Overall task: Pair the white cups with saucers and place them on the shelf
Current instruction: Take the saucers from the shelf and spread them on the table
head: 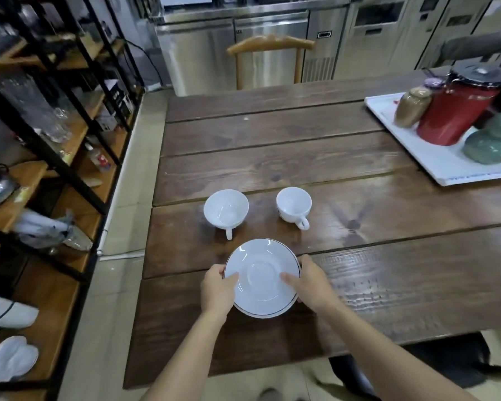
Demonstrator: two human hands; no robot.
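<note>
A white saucer (262, 277) with a thin dark rim is held just above the wooden table (359, 233), near its front edge. My left hand (217, 289) grips its left edge, thumb on top. On the right edge, my right hand (310, 280) does the same. Behind the saucer stand two white cups: a wide one (226, 211) on the left with its handle toward me, and a smaller one (294, 206) on the right with its handle at the front right. The shelf (55, 311), of wood boards in a black frame, runs along the left.
A white tray (434, 160) at the table's right carries a red canister (457, 111), a gold jar and green ceramic pieces. The shelf holds glassware, a kettle and white crockery (12, 357) at its lower left. A wooden chair (269, 44) stands beyond the table.
</note>
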